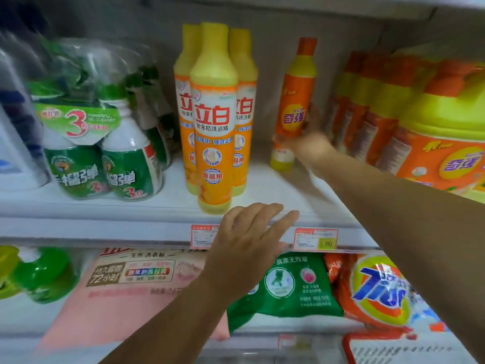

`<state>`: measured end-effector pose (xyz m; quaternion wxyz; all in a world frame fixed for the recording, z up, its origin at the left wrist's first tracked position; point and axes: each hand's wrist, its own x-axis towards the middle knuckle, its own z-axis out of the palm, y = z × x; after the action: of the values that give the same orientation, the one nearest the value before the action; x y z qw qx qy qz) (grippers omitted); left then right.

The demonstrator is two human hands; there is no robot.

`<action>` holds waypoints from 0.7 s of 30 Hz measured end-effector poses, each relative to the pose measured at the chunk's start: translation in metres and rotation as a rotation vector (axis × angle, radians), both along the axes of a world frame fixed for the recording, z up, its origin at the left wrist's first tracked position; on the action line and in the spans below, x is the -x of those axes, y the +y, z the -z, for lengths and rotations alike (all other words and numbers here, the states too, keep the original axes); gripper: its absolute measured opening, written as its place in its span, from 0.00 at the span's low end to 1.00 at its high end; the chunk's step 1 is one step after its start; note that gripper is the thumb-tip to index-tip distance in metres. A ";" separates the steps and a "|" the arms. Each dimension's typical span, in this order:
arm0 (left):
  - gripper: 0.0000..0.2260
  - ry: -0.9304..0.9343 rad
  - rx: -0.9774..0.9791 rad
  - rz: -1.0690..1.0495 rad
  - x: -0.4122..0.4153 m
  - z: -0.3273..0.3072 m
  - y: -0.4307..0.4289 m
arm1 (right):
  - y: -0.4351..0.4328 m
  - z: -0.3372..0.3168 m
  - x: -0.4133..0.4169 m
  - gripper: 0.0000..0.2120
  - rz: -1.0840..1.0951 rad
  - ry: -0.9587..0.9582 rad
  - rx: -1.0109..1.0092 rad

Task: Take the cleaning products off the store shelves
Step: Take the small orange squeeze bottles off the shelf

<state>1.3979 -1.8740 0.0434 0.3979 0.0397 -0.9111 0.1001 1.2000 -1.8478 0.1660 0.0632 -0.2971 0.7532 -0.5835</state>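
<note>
We read 立白 on the yellow bottle (214,114), 奇强 on the orange bottle (294,101), 3.00 on the price tag (315,239)

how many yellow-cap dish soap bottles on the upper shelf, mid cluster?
3. The front bottle near the shelf edge; back-left bottle and back-right bottle just behind it. More may be hidden behind. Not counted: the orange-capped bottle gripped by the right hand.

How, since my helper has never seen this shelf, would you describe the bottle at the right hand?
On the upper shelf, look right of the three yellow-capped bottles and left of the packed orange row. The slim orange bottle there, orange cap over yellow shoulder, is gripped low by the right hand. It alone stands singly; its neighbours are bunched.
</note>
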 end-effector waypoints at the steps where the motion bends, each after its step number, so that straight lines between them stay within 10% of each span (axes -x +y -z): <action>1: 0.22 0.003 -0.003 0.004 0.000 0.000 0.000 | -0.004 0.001 0.003 0.41 0.014 0.008 0.022; 7: 0.23 -0.077 -0.140 0.012 -0.004 -0.006 0.003 | 0.032 -0.008 -0.020 0.30 0.010 0.001 0.064; 16: 0.36 -0.052 -0.997 0.156 -0.048 -0.072 0.061 | 0.155 -0.043 -0.122 0.23 -0.244 -0.239 0.114; 21: 0.30 -0.358 -1.527 0.341 -0.076 -0.113 0.105 | 0.212 -0.041 -0.172 0.20 -0.380 -0.333 0.089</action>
<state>1.4738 -1.7689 0.1563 0.1185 0.1444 -0.7714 -0.6084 1.3721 -1.6362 0.2067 0.2818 -0.3356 0.6366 -0.6345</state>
